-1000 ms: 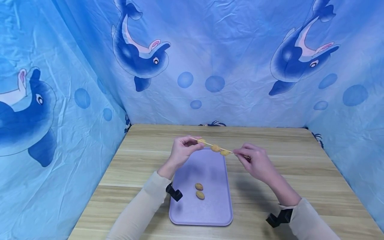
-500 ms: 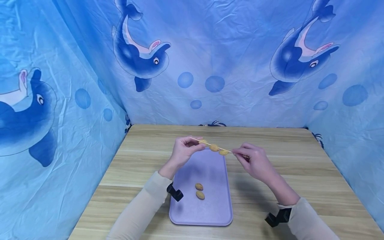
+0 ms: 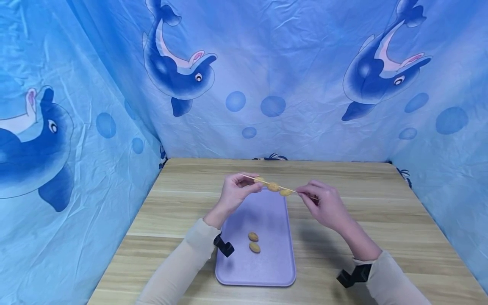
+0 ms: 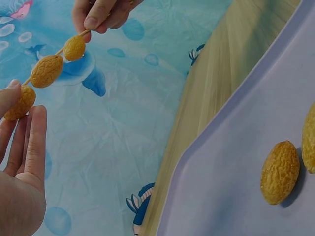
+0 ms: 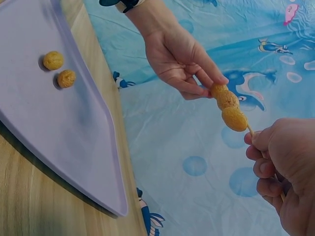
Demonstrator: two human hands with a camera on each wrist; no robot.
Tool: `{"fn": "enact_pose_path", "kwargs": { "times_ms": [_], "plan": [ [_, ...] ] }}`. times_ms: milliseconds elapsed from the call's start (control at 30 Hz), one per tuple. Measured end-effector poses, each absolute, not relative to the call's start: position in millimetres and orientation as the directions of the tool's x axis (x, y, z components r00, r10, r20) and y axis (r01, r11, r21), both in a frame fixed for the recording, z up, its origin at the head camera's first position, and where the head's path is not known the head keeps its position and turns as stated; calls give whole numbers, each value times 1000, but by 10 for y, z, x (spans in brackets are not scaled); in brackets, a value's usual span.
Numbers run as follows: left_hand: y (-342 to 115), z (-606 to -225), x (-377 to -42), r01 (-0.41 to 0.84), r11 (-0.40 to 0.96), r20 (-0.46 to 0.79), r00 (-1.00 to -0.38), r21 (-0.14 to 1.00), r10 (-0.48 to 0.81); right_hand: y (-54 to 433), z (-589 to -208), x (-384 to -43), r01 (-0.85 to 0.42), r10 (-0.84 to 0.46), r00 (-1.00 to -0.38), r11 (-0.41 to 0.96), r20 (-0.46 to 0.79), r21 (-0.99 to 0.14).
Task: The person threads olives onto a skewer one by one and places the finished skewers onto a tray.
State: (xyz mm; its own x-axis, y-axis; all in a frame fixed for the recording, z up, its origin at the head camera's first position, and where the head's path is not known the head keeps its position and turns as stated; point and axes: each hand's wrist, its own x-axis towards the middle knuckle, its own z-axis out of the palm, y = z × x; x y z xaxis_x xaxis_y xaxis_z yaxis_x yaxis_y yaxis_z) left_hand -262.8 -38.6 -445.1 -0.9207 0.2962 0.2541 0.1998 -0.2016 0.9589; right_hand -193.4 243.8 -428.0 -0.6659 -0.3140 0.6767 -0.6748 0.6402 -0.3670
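A thin wooden skewer is held up above the far end of the lilac tray, bearing three wrinkled, yellow, oval fruits. My right hand grips its right end with curled fingers. At the other end, the thumb and fingers of my left hand pinch the outermost fruit. The middle fruit and the one nearest the right hand sit on the stick untouched. A thin tip of the skewer pokes out past the left fingers in the head view.
Below the hands, the lilac tray lies on a wood-grain table. Two more such fruits, the upper one and the lower one, rest on it. Blue dolphin-print cloth hangs behind and at both sides.
My left hand has shifted slightly right, and the fruit it pinches has moved a little along with it toward the middle fruit. The right hand has stayed almost still.
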Motion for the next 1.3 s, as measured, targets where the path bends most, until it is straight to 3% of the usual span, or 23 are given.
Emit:
{"fn": "enact_pose_path", "kwargs": {
  "times_ms": [300,467,567,667,800,1000,1300],
  "plan": [
    [-405,-4438,-2610,221,-148,259,-908,964,330,2516,-4258,-1900,-663,-290,-671,646,683,-377],
    [-530,-4565,-2568,281,160,174,-859,946,481,2573,-4246,-1887,-656,-275,-666,659,693,-368],
    [-625,-4694,-2514,414,361,126,-784,836,607,2607,-4234,-1875,-652,-274,-666,666,693,-363],
    [-696,-4796,-2447,532,448,95,-713,718,695,2636,-4218,-1858,-644,-268,-671,672,691,-365],
    [-738,-4879,-2376,581,501,39,-677,641,735,2668,-4208,-1839,-634,-257,-678,679,689,-370],
    [-725,-4939,-2331,597,545,-9,-669,589,743,2701,-4224,-1832,-634,-255,-675,681,692,-367],
    [-700,-4974,-2322,654,508,-17,-604,560,797,2736,-4250,-1817,-621,-256,-690,690,677,-372]
  ]
}}
